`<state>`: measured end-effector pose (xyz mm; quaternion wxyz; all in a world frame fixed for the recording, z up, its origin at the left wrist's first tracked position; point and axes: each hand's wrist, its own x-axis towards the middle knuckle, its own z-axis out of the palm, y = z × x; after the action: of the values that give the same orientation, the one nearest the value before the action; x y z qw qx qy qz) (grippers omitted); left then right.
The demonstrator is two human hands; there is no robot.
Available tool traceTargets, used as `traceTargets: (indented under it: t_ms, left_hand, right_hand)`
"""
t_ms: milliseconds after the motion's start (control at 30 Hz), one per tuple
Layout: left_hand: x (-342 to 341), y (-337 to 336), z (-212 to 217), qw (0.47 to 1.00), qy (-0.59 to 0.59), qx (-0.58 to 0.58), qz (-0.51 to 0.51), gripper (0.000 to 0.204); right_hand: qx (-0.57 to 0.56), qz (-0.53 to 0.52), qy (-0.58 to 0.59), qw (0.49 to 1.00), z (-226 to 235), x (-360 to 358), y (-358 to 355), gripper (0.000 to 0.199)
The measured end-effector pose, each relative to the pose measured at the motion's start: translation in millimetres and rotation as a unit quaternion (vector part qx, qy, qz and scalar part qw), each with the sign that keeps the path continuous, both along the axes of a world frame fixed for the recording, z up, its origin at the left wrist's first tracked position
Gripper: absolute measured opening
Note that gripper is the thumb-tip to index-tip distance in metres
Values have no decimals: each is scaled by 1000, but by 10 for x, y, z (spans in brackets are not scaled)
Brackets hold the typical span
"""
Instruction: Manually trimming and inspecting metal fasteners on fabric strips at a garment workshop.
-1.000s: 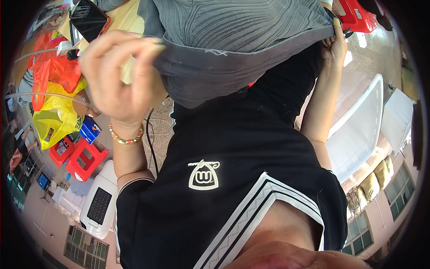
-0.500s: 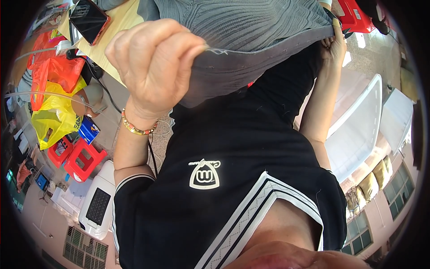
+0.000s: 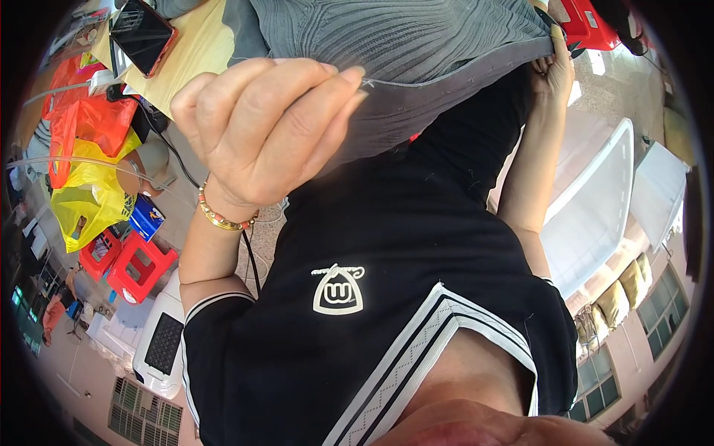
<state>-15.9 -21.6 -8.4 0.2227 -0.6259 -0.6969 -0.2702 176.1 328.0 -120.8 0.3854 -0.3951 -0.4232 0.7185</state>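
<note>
A grey ribbed knit cloth (image 3: 416, 41) with a smoother grey border is spread across the top of the view, its lower edge hanging over my lap. My left hand (image 3: 271, 126) is closed in a pinch at that border, with a short pale thread (image 3: 368, 83) at the fingertips. At the far right corner of the cloth, my right hand (image 3: 554, 70) grips the edge with its thumb on top, the other fingers curled below. Beside that thumb is a dark object (image 3: 549, 18) with a curved handle-like part, whose kind I cannot make out.
A phone (image 3: 141, 37) lies on the pale wooden table (image 3: 197, 48) at the upper left. Red and yellow plastic bags (image 3: 93, 189), red stools (image 3: 141, 267) and a black cable (image 3: 175, 152) are on the left. A white bin (image 3: 595, 215) stands on the right.
My left hand has moved slightly right along the cloth's border, and its fingers have straightened somewhat. Less of the thread shows now. My right hand stays at the corner.
</note>
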Motion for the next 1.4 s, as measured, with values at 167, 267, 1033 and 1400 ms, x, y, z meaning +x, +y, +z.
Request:
traceTargets:
  t_ms: [167, 267, 1033, 1400]
  left_hand:
    - [-56, 61, -2, 998, 51, 31, -2, 22]
    - [-85, 115, -27, 996, 60, 69, -5, 14]
    - [-529, -195, -372, 850, -500, -149, -67, 31]
    - [-701, -326, -6, 881, -443, -159, -51, 13]
  right_hand:
    - [15, 0, 0, 1000, -24, 22, 10, 35]
    - [-3, -3, -8, 1000, -39, 10, 6, 35]
    - [-14, -82, -33, 996, -18, 104, 142, 14]
    - [-29, -3, 112, 993, 464, 383, 216, 44]
